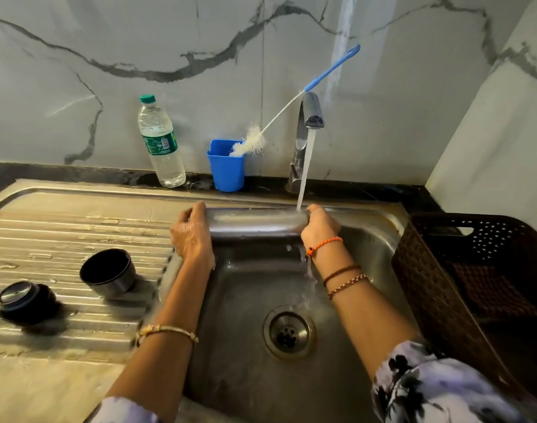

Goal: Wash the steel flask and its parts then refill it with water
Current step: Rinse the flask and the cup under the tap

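Note:
I hold the steel flask level over the sink, lying sideways. My left hand grips its left end and my right hand grips its right end. Water runs from the tap onto the flask beside my right hand and streams down toward the drain. On the ribbed drainboard to the left stand the flask's steel cup and its black stopper with a steel top.
A bottle brush with a blue handle leans in a blue holder behind the sink. A plastic water bottle stands left of it. A dark brown basket sits to the right of the sink.

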